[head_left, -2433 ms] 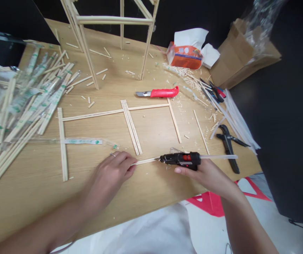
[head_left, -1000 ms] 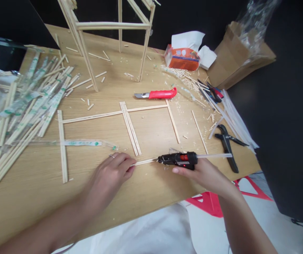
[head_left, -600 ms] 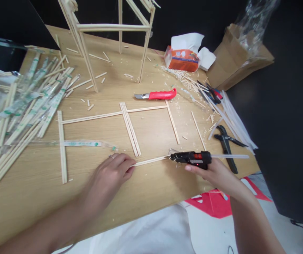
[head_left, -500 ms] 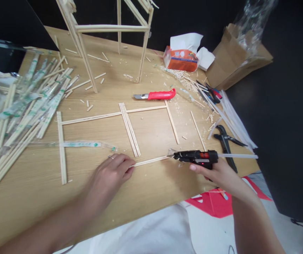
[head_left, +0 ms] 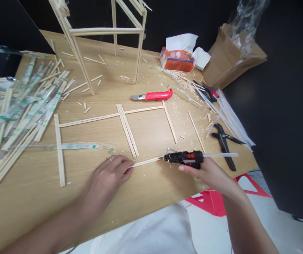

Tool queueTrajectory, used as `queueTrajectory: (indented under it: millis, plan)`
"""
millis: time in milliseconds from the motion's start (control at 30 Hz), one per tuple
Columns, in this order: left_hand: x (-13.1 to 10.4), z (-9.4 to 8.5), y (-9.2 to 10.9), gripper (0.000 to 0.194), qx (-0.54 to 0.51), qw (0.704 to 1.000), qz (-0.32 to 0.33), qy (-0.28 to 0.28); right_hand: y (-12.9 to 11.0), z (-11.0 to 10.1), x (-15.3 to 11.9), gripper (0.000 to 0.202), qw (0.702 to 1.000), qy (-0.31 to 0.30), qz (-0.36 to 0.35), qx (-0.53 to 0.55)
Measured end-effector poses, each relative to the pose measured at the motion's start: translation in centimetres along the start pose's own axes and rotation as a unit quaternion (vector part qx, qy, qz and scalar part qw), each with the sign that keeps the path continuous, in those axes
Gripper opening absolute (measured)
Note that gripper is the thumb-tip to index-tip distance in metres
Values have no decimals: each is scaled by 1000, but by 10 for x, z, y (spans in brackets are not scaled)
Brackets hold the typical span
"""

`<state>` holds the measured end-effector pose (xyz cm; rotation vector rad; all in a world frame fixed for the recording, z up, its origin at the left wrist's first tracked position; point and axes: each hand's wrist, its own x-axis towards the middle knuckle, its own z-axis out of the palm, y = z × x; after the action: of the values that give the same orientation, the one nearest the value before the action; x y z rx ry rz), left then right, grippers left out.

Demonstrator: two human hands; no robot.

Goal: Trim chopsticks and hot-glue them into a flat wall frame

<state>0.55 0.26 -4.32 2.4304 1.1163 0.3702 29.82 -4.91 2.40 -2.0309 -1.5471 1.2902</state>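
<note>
Between its fingertips my left hand (head_left: 114, 173) pinches the left end of a pair of thin wooden sticks (head_left: 147, 162), held low over the table. My right hand (head_left: 206, 173) is wrapped round a black hot glue gun (head_left: 184, 157), with a clear glue stick (head_left: 221, 155) poking out of its back. The gun's nozzle meets the right part of the stick pair; its tip and the far stick end are partly hidden. Behind them lies a flat frame of joined sticks (head_left: 126, 128). One single stick (head_left: 196, 130) rests right of that frame.
A red utility knife (head_left: 158, 95) lies behind the frame, below a standing stick structure (head_left: 106, 31). Wrapped sticks (head_left: 45, 109) pile up at left. To the right are black cutters (head_left: 224, 144), glue sticks (head_left: 236, 120), a tissue pack (head_left: 179, 60) and a cardboard box (head_left: 228, 56).
My right hand has moved the glue gun left along the stick pair, closer to my left hand. The left hand keeps its pinch, and the whole view has shifted slightly.
</note>
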Motion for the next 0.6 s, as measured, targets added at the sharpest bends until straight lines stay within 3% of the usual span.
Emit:
queueTrajectory:
  millis: [267, 367, 500, 600]
  plan:
    - [1, 2, -1, 14, -13, 1000, 5, -9, -2, 11, 5, 42, 1000, -21, -10, -14]
    - [1, -1, 1, 14, -18, 1000, -4, -9, -3, 12, 3, 41, 997, 29, 10, -66]
    - [0, -4, 4, 10, -15, 1000, -6, 3, -2, 12, -1, 45, 970, 146, 111, -159]
    - [2, -12, 3, 10, -25, 999, -4, 42, 6, 10, 0, 39, 976, 162, 67, -131]
